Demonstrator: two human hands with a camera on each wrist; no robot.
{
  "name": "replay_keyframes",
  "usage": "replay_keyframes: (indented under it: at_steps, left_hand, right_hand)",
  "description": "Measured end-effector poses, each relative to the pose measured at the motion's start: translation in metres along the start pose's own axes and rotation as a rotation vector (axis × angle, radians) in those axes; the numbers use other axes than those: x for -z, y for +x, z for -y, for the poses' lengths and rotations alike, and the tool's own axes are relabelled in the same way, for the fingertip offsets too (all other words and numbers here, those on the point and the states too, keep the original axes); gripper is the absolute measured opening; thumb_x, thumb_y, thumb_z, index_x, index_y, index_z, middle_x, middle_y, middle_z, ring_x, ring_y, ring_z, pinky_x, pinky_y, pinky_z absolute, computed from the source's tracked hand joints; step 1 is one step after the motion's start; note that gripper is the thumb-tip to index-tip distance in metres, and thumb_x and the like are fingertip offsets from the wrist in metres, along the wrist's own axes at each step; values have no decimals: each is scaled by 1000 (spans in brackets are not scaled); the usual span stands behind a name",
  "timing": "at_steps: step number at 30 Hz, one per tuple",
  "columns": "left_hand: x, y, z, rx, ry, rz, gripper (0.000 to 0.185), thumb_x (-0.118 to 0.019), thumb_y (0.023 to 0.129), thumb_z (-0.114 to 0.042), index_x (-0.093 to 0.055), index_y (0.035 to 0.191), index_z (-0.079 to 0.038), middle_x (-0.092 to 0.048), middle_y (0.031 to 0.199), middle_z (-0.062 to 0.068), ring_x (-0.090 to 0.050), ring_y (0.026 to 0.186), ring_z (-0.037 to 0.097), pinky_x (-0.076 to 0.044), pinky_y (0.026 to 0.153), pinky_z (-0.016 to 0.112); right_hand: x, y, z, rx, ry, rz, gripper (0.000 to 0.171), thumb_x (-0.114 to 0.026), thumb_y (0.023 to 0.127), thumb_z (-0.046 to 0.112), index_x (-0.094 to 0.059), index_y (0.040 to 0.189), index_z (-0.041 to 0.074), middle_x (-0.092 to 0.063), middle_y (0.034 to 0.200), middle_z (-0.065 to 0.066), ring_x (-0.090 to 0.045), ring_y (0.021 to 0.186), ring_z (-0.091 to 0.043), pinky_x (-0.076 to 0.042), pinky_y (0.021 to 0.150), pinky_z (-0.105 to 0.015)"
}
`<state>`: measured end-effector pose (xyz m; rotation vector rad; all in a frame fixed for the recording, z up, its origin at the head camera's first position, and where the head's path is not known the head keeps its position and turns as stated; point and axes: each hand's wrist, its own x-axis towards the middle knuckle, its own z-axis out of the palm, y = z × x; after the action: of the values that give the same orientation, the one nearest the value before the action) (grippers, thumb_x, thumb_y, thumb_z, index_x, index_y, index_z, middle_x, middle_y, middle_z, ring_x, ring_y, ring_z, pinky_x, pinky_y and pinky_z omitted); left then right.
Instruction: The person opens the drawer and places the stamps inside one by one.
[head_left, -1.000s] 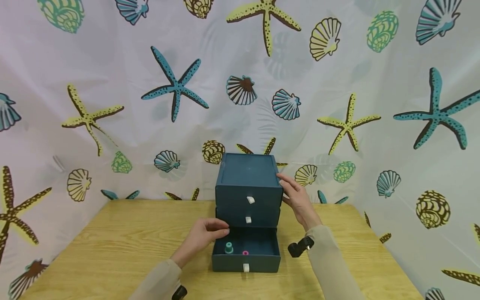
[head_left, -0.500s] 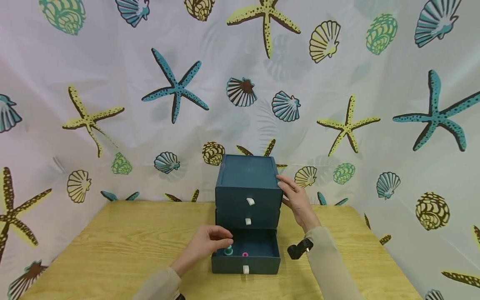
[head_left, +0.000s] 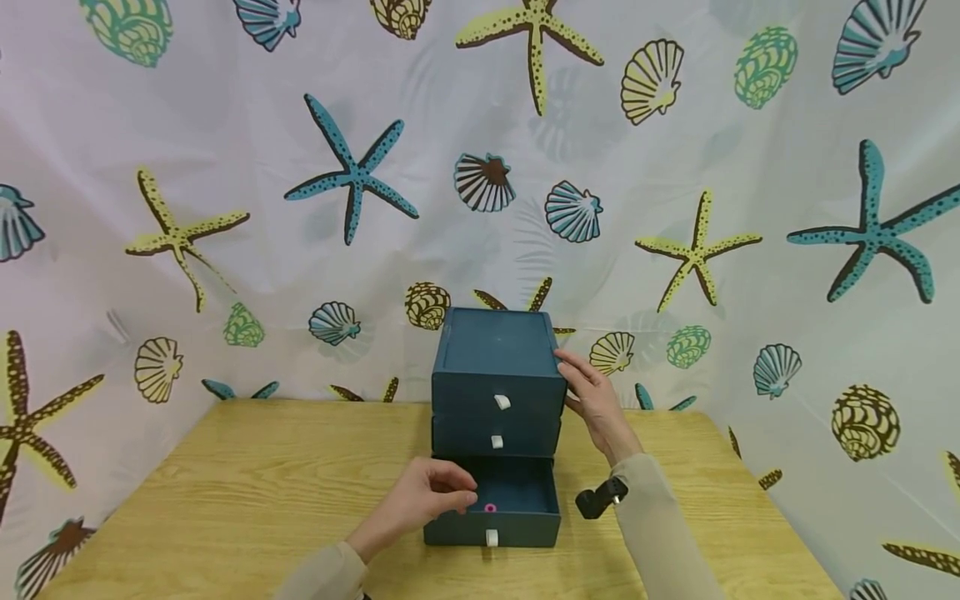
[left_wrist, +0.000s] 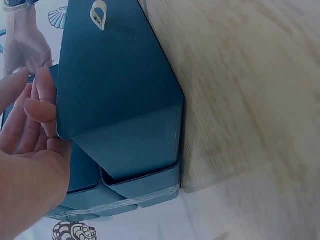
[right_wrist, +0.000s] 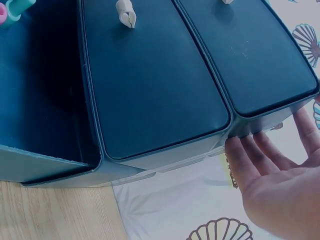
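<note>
My left hand (head_left: 420, 502) reaches into the open bottom drawer (head_left: 525, 492), fingers curled over the teal cap (right_wrist: 17, 7); grip unclear. Right hand (head_left: 592, 396), fingers straight, steadies the cabinet (head_left: 495, 358). Next: lift the cap clear.

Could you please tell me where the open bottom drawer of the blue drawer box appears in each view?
Head: bottom drawer low centre, pulled out, left hand at its left edge.
Left wrist: its front panel fills the upper middle.
Right wrist: far left, its inside in shadow.
Shared landmark: the white pull tabs on the drawer fronts.
</note>
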<state>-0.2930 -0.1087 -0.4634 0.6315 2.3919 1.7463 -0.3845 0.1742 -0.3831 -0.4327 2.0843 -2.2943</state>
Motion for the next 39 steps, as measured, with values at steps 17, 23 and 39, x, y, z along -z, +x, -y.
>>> replay_keyframes:
  at_steps: [17, 23, 39]
  left_hand:
    - [-7, -7, -6, -42, -20, 52, 25, -73, 89, -17, -72, 105, 2, -74, 93, 15, -70, 83, 41, -59, 64, 43]
    - [-11, -6, -7, -32, -6, 55, 24, -74, 88, -18, -73, 105, 0, -75, 93, 10, -72, 82, 34, -60, 65, 36]
    - [-23, -5, -6, -27, 82, 135, 19, -73, 87, -5, -75, 106, -4, -73, 104, 14, -72, 79, 29, -60, 65, 32]
  right_hand:
    - [0, -1, -1, -1, 0, 12, 46, -53, 102, 31, -48, 145, 17, -30, 159, -5, -29, 147, -29, -31, 117, -49]
    - [1, -1, 0, 2, -2, 11, 45, -53, 102, 31, -48, 145, 17, -30, 159, -5, -28, 148, -30, -31, 117, -50]
    - [1, 1, -1, -7, -21, -5, 44, -52, 103, 32, -49, 145, 19, -29, 160, -5, -28, 148, -31, -30, 117, -51]
